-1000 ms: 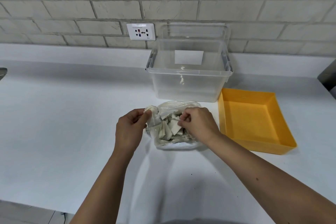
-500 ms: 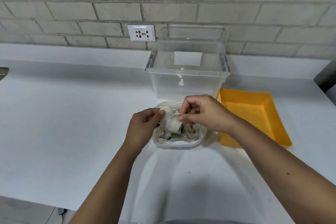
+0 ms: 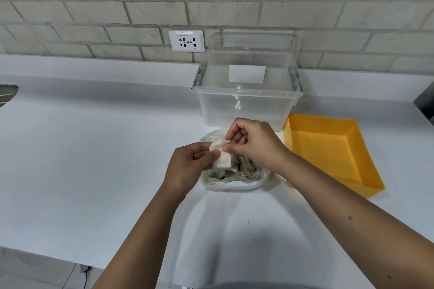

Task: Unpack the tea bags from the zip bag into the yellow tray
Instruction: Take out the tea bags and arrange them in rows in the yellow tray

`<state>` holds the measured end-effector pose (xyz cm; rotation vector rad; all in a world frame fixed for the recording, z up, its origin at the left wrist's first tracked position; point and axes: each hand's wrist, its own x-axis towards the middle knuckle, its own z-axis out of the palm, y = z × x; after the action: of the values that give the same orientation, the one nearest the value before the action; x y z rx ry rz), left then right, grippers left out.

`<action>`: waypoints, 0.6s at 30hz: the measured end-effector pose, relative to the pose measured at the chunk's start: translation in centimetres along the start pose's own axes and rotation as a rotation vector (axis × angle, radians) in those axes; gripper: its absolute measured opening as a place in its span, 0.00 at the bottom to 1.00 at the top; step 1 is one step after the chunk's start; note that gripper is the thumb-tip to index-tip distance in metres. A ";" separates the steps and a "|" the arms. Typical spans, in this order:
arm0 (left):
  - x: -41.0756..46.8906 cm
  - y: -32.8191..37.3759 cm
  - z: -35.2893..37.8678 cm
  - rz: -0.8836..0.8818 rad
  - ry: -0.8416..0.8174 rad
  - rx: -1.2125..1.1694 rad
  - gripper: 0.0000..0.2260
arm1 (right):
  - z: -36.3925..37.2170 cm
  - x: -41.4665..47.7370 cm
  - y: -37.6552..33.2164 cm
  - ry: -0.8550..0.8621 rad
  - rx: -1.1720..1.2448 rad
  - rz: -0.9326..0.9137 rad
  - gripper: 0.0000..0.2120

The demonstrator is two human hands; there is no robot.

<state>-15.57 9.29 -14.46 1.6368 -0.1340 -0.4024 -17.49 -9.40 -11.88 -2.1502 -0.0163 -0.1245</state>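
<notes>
A tea bag (image 3: 223, 159) has come up out of the heap since a moment ago. The left hand (image 3: 187, 164) and right hand (image 3: 256, 145) pinch its top, fingers curled narrow. The first one looks ready to travel. The full zip bag (image 3: 234, 184) lies beneath, a clear box (image 3: 246, 105) just behind. At the right is the yellow tray (image 3: 328, 155), with only its wall to clear.
</notes>
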 end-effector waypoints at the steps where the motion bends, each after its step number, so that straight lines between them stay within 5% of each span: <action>1: 0.2 -0.2 -0.3 0.013 0.038 0.022 0.06 | 0.3 0.1 0.1 0.013 0.000 0.012 0.10; 9: 1.1 -0.7 -2.6 0.062 0.256 -0.008 0.08 | 3.6 0.0 2.7 -0.091 -0.252 0.172 0.04; 15: 1.0 -0.6 -2.3 0.062 0.240 -0.041 0.09 | 6.2 0.2 3.2 -0.176 -0.473 0.284 0.20; 18: 1.0 -0.6 -2.4 0.056 0.244 -0.044 0.08 | 5.8 0.1 3.3 -0.140 -0.437 0.283 0.09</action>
<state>-13.91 11.27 -15.14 1.6217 0.0130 -0.1595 -16.70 -6.40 -17.78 -2.5664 0.2548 0.2062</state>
